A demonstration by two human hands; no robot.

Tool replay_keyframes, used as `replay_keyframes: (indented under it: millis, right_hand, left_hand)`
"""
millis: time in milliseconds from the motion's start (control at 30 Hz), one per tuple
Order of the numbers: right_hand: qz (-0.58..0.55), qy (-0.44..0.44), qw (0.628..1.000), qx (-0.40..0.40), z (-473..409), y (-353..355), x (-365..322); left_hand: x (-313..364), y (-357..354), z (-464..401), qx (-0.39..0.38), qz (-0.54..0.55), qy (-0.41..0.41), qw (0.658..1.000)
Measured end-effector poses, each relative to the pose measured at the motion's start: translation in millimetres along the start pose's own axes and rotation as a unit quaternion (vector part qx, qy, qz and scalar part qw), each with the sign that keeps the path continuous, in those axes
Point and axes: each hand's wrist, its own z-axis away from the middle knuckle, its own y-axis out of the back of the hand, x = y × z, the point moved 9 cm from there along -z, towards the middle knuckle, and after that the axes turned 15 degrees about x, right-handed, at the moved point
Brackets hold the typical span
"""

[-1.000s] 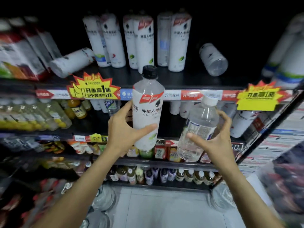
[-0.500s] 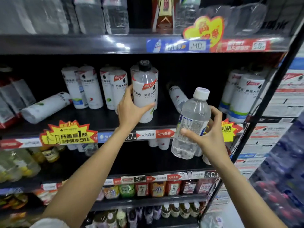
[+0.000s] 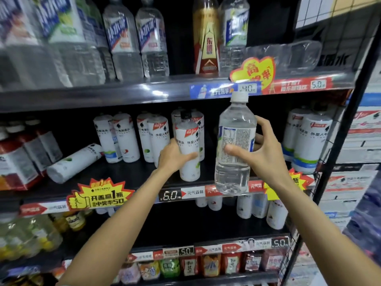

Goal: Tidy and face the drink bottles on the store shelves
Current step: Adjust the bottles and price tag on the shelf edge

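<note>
Your left hand (image 3: 175, 155) grips white-sleeved bottle (image 3: 188, 153) upright at shelf front, centre. Right hand (image 3: 261, 153) grasps clear bottle (image 3: 235, 145), unplaced, 3 o'clock of it. Toppled bottle (image 3: 72, 164) at 9 o'clock still needs standing.

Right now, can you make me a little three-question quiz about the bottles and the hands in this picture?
1. True or false: the left hand holds a white-sleeved bottle with a black cap.
2. The clear bottle in the right hand has which cap colour? A) red B) white C) green
3. Fill in: on the middle shelf, one white bottle at the left is lying on its ____.

Key: 1 true; 2 B; 3 side.
</note>
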Motion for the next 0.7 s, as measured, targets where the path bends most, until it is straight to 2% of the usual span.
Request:
replay_keyframes:
  millis: [67, 133, 167, 233, 267, 333, 400, 533, 700]
  right_hand:
    - [0.000, 0.018, 1.000, -0.004, -13, -5, -19]
    - [-0.002, 0.035, 0.999, -0.008, -29, -11, -40]
    - [-0.005, 0.039, 0.999, -0.010, -36, -15, -48]
    - [-0.021, 0.058, 0.998, -0.008, -57, -24, -73]
    - [-0.034, 0.065, 0.997, -0.004, -67, -28, -85]
    - [-0.046, 0.084, 0.995, 0.013, -89, -38, -108]
    - [-0.049, 0.113, 0.992, 0.041, -109, -49, -132]
    - [-0.047, 0.146, 0.986, 0.071, -140, -75, -164]
    - [0.001, 0.169, 0.983, 0.078, -167, -117, -168]
  left_hand:
    - [6, 15, 3, -0.071, -0.091, -0.011, 0.993]
    - [21, 49, 4, -0.057, -0.132, -0.043, 0.989]
    - [34, 67, 7, -0.022, -0.124, -0.073, 0.989]
    - [69, 116, 10, 0.104, -0.064, -0.170, 0.978]
    - [87, 143, 15, 0.179, -0.020, -0.229, 0.957]
    - [112, 182, 23, 0.294, 0.031, -0.339, 0.893]
    - [118, 201, 13, 0.332, 0.025, -0.382, 0.862]
    - [104, 208, -38, 0.282, -0.074, -0.341, 0.894]
    - [91, 214, -57, 0.240, -0.098, -0.302, 0.917]
